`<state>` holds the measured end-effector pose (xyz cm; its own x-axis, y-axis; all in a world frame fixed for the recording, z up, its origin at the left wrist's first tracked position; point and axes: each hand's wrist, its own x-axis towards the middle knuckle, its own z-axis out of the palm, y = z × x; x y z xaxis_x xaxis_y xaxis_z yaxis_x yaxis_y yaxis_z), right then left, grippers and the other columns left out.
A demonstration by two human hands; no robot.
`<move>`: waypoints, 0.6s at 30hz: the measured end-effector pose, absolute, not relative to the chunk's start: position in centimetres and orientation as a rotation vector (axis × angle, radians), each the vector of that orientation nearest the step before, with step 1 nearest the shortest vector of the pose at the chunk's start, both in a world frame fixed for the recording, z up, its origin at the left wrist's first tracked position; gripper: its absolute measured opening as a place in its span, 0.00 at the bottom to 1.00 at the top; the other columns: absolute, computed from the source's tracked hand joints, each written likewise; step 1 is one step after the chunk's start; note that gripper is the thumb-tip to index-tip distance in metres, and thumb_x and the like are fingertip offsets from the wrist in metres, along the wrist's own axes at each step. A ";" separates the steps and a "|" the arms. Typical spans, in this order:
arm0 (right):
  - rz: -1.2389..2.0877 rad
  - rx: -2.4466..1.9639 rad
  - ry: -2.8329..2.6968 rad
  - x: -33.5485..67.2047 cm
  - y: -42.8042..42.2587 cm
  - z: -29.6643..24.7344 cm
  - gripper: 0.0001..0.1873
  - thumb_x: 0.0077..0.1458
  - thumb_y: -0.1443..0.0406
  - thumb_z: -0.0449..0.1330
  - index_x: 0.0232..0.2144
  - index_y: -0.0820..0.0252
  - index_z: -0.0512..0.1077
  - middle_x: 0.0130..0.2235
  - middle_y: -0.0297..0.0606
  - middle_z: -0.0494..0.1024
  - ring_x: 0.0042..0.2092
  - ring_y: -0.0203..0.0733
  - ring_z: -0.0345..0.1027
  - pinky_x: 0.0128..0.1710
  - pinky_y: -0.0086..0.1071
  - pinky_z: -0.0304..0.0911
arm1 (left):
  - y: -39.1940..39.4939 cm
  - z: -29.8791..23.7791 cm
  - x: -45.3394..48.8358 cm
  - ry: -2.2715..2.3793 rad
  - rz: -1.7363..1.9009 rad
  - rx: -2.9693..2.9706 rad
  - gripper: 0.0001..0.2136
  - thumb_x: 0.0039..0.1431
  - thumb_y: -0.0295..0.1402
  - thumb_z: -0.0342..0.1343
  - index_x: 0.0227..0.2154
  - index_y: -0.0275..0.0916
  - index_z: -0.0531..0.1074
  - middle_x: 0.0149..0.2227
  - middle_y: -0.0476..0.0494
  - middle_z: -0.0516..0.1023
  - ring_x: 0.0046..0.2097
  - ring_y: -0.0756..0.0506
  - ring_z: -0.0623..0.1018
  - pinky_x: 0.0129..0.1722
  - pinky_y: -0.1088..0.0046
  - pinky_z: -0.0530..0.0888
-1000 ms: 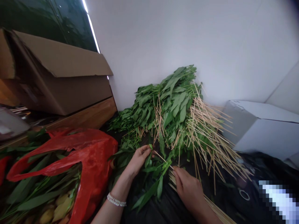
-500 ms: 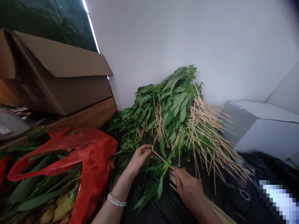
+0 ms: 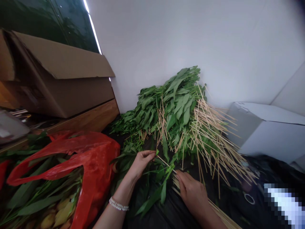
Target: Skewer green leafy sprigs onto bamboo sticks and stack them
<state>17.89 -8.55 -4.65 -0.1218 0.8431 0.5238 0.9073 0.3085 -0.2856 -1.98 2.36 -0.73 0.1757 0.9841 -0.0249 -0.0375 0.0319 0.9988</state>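
My right hand is closed around a thin wooden skewer that points up and to the left. Partway along it, just ahead of my right fingers, a green leafy stem is threaded on, its long leaves hanging down. My left hand pinches a small green piece of leaf or stem at the skewer's far tip. Beyond both hands rises a heap of leafy stems, many on skewers. Under my right hand lie loose skewers.
A red plastic bag with long leaves stands at the left. Behind it, an open cardboard box rests on a wooden surface. A white box stands at the right by the wall. Black sheeting lies underneath.
The small green piece at the skewer's tip, upright before, now lies lower and folded against my left fingers. My left hand has shifted slightly; my right hand has hardly moved.
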 end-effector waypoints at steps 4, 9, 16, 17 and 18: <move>-0.107 -1.546 -1.979 17.8 -8.6 -4.8 0.17 0.60 0.70 0.43 0.45 0.60 0.69 0.35 0.40 0.77 0.37 0.38 0.73 0.36 0.27 0.66 | 2.2 -0.7 -1.8 1.094 1.067 1.267 0.15 0.42 0.41 0.65 0.30 0.33 0.79 0.26 0.43 0.79 0.26 0.51 0.72 0.28 0.77 0.68; -0.093 -1.535 -1.966 17.9 -8.5 -5.2 0.17 0.59 0.70 0.44 0.44 0.60 0.70 0.35 0.40 0.77 0.38 0.39 0.73 0.38 0.28 0.66 | 2.2 -1.0 -1.6 1.113 1.074 1.276 0.15 0.41 0.41 0.65 0.29 0.33 0.79 0.25 0.44 0.79 0.25 0.51 0.71 0.28 0.77 0.67; -0.030 -1.544 -1.977 17.5 -8.5 -5.3 0.17 0.59 0.71 0.43 0.42 0.59 0.69 0.33 0.39 0.77 0.37 0.38 0.73 0.37 0.28 0.66 | 2.3 -1.6 -1.1 1.150 1.070 1.327 0.16 0.40 0.41 0.65 0.29 0.32 0.79 0.25 0.44 0.79 0.25 0.50 0.71 0.28 0.76 0.67; -0.021 -1.547 -1.975 17.4 -8.4 -5.2 0.17 0.59 0.71 0.42 0.42 0.59 0.69 0.33 0.39 0.77 0.37 0.39 0.73 0.38 0.28 0.66 | 2.2 -1.6 -1.0 1.143 1.080 1.301 0.16 0.41 0.41 0.65 0.30 0.32 0.79 0.25 0.44 0.79 0.25 0.51 0.71 0.28 0.76 0.67; -0.015 -1.547 -1.971 17.4 -8.4 -5.1 0.17 0.59 0.71 0.42 0.42 0.59 0.69 0.33 0.39 0.77 0.38 0.39 0.73 0.39 0.29 0.66 | 2.2 -1.5 -1.0 1.132 1.092 1.264 0.17 0.41 0.40 0.65 0.31 0.32 0.78 0.26 0.44 0.79 0.25 0.51 0.71 0.28 0.77 0.67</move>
<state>17.36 -8.41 -5.12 -0.1170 0.8728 0.4738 0.8800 0.3122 -0.3579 -0.98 2.16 -1.51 0.1299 0.9913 -0.0201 0.0153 0.0183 0.9997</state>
